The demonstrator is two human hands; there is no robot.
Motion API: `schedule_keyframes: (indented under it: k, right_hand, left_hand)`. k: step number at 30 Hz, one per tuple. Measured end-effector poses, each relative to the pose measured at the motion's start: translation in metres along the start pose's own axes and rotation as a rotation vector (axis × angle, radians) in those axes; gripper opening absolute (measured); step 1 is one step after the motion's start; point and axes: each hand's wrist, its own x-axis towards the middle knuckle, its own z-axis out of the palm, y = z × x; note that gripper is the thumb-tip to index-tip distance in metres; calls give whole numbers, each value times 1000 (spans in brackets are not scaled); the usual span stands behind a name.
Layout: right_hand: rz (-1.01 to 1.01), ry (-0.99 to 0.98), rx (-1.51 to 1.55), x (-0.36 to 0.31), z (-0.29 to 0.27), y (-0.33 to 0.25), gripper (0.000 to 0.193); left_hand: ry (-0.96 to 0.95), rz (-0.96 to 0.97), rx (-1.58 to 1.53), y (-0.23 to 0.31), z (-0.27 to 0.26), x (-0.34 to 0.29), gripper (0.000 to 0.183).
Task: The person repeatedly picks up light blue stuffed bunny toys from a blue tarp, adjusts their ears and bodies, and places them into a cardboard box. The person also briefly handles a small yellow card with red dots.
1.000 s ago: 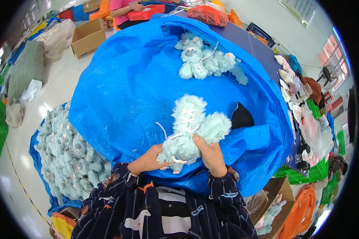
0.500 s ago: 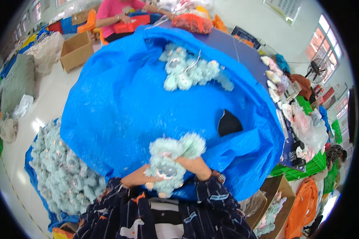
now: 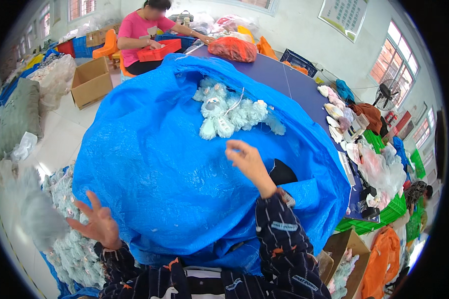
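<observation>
My left hand [image 3: 96,223] is open with fingers spread, over the left edge of the blue plastic sheet [image 3: 149,164]. Just beyond its fingertips a pale blue-green plush toy [image 3: 37,209], smeared by motion, is apart from the hand above the floor. Below lies a heap of similar plush toys [image 3: 77,254]. My right hand [image 3: 247,159] is over the middle of the sheet, empty, its fingers bent but apart. Farther off, past that hand, a small cluster of fluffy plush toys [image 3: 229,112] lies at the far side of the sheet.
A person in a pink top [image 3: 137,35] sits at the far left with a red tray [image 3: 159,50]. A red bag [image 3: 233,48] rests on the dark table [image 3: 269,74]. Cardboard boxes stand far left [image 3: 92,82] and near right [image 3: 356,241]. A black patch [image 3: 283,173] shows beside my right wrist.
The plush toy that both hands held near my body has left them and is off to the left. My left hand has swung left and opened; my right hand has moved forward.
</observation>
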Motion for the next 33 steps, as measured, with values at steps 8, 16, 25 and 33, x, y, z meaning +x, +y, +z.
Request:
schedule_keyframes:
  k: [8, 16, 25, 33]
  right_hand:
    - [357, 386, 223, 80, 22, 75, 42]
    - [-29, 363, -217, 55, 24, 34, 20]
    - [-266, 0, -265, -90, 11, -109, 20]
    - [-560, 138, -469, -113, 43, -112, 34]
  left_hand:
    - [457, -529, 383, -59, -47, -37, 52]
    - [302, -762, 1193, -80, -31, -12, 27]
    - [-308, -192, 2008, -115, 12, 32, 54]
    - [261, -519, 1316, -120, 0, -11, 26]
